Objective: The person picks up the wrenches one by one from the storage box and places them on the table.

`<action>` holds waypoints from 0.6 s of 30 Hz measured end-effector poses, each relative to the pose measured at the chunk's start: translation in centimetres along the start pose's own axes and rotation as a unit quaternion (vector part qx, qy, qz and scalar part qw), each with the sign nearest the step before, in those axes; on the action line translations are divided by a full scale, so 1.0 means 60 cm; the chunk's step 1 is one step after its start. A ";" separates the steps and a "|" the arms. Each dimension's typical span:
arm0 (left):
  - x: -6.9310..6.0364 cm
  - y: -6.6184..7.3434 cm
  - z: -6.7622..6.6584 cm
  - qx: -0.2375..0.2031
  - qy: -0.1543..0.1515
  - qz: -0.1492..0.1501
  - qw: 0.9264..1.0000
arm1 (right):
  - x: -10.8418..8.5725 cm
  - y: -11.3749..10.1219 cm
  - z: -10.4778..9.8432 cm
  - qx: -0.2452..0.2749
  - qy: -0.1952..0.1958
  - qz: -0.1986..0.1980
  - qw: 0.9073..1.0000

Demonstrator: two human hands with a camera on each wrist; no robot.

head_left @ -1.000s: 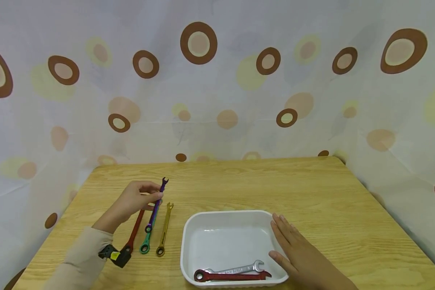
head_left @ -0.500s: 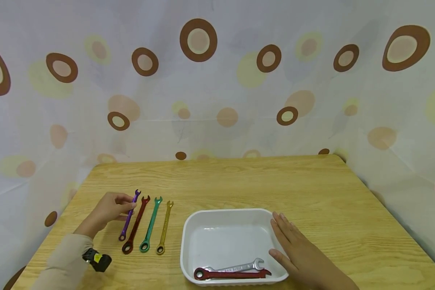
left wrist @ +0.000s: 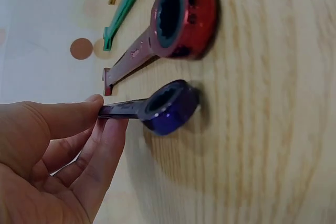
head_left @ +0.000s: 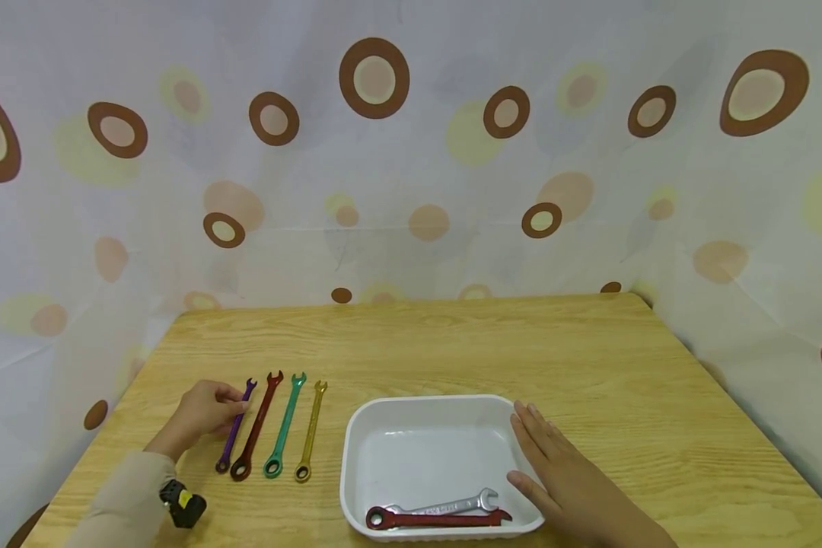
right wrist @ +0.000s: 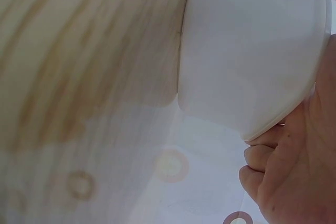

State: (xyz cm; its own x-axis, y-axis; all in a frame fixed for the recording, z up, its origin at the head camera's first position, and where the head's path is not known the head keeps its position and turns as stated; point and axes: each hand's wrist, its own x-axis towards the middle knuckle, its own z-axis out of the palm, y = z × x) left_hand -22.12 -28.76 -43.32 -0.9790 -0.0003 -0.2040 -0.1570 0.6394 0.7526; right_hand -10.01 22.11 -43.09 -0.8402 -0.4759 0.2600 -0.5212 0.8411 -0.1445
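Between thumb and fingers, my left hand pinches a purple ratchet wrench. Its ring end lies at or just over the tabletop; I cannot tell whether it touches. To its right lie a red wrench, a green wrench and a gold wrench, side by side with open ends pointing away. My right hand rests with straight fingers against the right side of a white tray. Inside the tray, a silver wrench and another red wrench lie near the front wall.
A wooden table carries everything. Behind it and at both sides hangs a pale curtain with brown rings and dots. A small black camera is strapped to my left wrist.
My left hand has carried the purple wrench leftward from above the green wrench to the left of the red one, then lowered it. The right hand has stayed at the tray.
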 end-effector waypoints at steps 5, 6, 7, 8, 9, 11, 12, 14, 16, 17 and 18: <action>0.001 -0.001 0.002 0.020 0.005 0.002 1.000 | 0.001 0.002 0.000 -0.006 0.006 -0.003 1.000; 0.001 -0.001 0.003 0.026 0.007 0.001 1.000 | 0.001 0.002 0.000 -0.007 0.006 -0.005 1.000; 0.002 -0.002 0.004 0.030 0.008 0.001 1.000 | 0.001 0.003 0.001 -0.009 0.008 -0.007 1.000; 0.002 -0.003 0.005 0.034 0.010 -0.001 0.999 | 0.000 0.003 0.002 -0.010 0.012 -0.010 1.000; 0.003 -0.004 0.007 0.039 0.012 -0.002 0.999 | 0.000 0.003 0.002 -0.010 0.014 -0.012 1.000; 0.004 -0.005 0.009 0.046 0.019 -0.002 0.999 | 0.000 0.004 0.003 -0.011 0.020 -0.017 1.000; 0.004 -0.005 0.009 0.049 0.023 0.002 0.999 | 0.000 0.004 0.004 -0.012 0.021 -0.018 1.000; 0.005 -0.005 0.010 0.055 0.030 0.008 0.998 | -0.001 0.004 0.004 -0.011 0.023 -0.017 1.000; 0.006 -0.005 0.011 0.061 0.039 0.012 0.997 | 0.000 0.003 0.003 -0.009 0.017 -0.013 1.000; 0.007 -0.005 0.011 0.066 0.043 0.015 0.997 | 0.000 0.003 0.003 -0.007 0.014 -0.010 1.000; 0.007 -0.005 0.011 0.073 0.047 0.017 0.996 | 0.000 0.003 0.002 -0.004 0.010 -0.007 1.000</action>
State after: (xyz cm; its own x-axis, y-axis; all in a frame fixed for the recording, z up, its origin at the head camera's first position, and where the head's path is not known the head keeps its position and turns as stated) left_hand -22.40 -28.45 -44.06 -0.9923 -0.0440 -0.1158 -0.1098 0.7449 0.6581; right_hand -10.12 22.22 -43.25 -0.8295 -0.4825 0.2812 -0.5315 0.8366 -0.1324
